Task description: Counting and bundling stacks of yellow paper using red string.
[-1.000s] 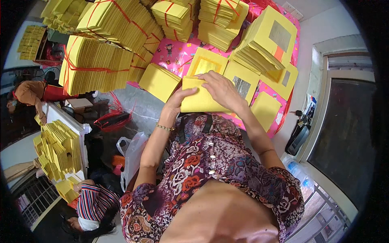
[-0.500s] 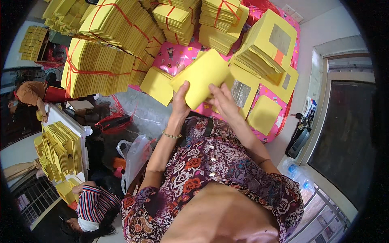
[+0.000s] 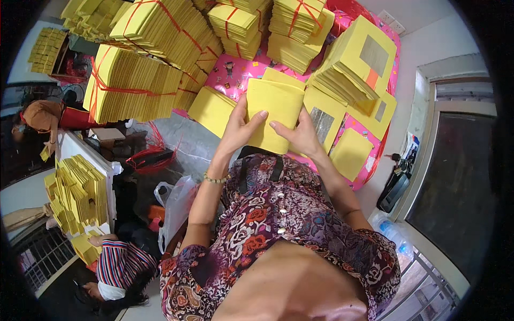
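My left hand (image 3: 239,127) and my right hand (image 3: 301,135) grip a piece of yellow paper (image 3: 275,104) from its two sides, in front of my body. Both thumbs press on its near face, while the other fingers are mostly hidden behind it. Whether it is one sheet or several cannot be made out. Behind and to the left lies another yellow sheet (image 3: 210,111) on a pink patterned cover (image 3: 227,80). To the right are flat yellow pieces with a silvery patch (image 3: 323,124) and a plain yellow one (image 3: 350,153).
Tall stacks of yellow paper (image 3: 134,85) tied with red string stand at the far left. A thick yellow stack (image 3: 356,59) rises at the right. A white plastic bag (image 3: 179,206) hangs left of me. Two people work at a white table (image 3: 85,155) on the left.
The yellow paper has turned from a slant to nearly upright between my hands. My right hand has shifted to its right edge, thumb now on the front.
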`<state>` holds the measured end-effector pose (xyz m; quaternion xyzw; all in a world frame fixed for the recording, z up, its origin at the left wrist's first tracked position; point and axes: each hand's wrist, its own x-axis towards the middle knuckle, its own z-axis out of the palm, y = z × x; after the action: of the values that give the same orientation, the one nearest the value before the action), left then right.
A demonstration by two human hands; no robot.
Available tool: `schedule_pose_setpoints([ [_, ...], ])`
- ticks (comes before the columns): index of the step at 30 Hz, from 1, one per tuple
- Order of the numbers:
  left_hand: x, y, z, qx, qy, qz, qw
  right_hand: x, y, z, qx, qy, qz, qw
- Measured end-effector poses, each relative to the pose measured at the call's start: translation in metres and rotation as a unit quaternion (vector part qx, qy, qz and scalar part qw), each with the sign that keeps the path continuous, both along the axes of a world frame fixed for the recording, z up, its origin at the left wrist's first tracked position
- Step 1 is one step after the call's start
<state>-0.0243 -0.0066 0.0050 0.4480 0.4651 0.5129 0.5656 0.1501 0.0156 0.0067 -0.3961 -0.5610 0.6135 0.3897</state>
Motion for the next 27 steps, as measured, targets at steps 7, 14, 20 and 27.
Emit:
schedule_pose_setpoints([
  [7,0.017,-0.003,0.002,0.002,-0.053,0.055,0.997,-0.003,-0.002,-0.008,-0.02,0.075,-0.041,0.996],
  [14,0.018,0.007,-0.003,-0.044,-0.103,0.062,0.992,-0.008,0.009,-0.01,-0.051,0.056,-0.065,0.995],
  [20,0.01,0.02,-0.01,-0.105,-0.147,0.044,0.983,-0.006,0.024,-0.013,-0.144,0.048,-0.026,0.988],
  [27,0.006,0.021,-0.018,-0.131,-0.137,0.045,0.981,-0.005,0.027,-0.021,-0.175,0.062,-0.012,0.983],
])
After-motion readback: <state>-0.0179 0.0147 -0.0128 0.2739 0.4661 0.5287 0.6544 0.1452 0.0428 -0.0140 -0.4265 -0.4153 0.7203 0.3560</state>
